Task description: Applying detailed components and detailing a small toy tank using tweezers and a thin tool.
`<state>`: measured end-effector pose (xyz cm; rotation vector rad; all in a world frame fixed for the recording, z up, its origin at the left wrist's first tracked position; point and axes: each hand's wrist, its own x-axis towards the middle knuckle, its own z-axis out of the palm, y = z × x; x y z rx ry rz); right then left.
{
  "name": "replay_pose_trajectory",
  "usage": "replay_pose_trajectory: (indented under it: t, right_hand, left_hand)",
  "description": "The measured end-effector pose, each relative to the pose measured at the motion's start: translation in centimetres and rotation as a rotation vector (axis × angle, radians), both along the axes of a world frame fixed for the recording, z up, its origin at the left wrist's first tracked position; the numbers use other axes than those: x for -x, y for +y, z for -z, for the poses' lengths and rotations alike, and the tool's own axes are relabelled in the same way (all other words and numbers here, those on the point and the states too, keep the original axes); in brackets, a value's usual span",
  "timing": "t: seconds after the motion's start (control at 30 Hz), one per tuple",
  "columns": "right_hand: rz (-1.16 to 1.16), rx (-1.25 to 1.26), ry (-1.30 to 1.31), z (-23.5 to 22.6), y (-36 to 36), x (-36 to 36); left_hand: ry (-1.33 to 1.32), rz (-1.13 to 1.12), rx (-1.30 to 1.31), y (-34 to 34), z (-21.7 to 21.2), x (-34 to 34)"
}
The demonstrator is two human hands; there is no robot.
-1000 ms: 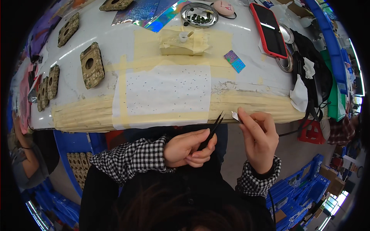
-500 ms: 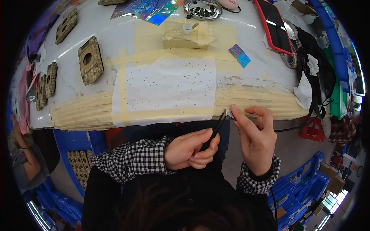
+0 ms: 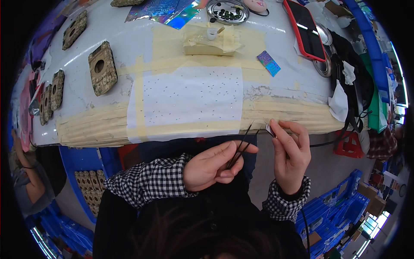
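In my left hand (image 3: 207,168) is a pair of dark tweezers (image 3: 244,146), its two thin tips spread apart and pointing up toward the table edge. My right hand (image 3: 291,151) pinches a small whitish scrap (image 3: 269,129) with a dark edge between thumb and fingertips, just right of the tweezer tips and apart from them. Both hands hover at the table's near edge. Beyond them a white sheet (image 3: 189,114), taped down, carries many tiny dark specks. Right of that sheet lies a small shiny blue-purple piece of foil (image 3: 269,63).
A tape-covered block (image 3: 207,49) with a tiny clear cup (image 3: 211,33) stands behind the sheet. Camouflage-patterned parts with round holes (image 3: 102,71) lie at left. A red-cased phone (image 3: 304,30), metal tins (image 3: 323,67) and a round tray of dark bits (image 3: 226,19) are farther back.
The tweezers, closed at the scrap before, have opened and come away from it. My right hand has shifted slightly right with the scrap. A left finger now stretches out.
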<state>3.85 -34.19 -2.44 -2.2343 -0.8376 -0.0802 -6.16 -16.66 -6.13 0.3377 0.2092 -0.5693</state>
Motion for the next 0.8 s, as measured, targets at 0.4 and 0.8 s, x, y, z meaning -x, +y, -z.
replay_pose_trajectory:
  t: [0.4,0.8]
  right_hand:
    - [-0.076,0.125,-0.052,-0.5,0.1,0.2]
    - [0.017,0.286,-0.115,-1.9,1.3,0.7]
  left_hand:
    - [-0.075,-0.02,-0.229,-0.5,-0.2,0.4]
    - [-0.132,-0.002,-0.417,-0.3,-0.4,0.3]
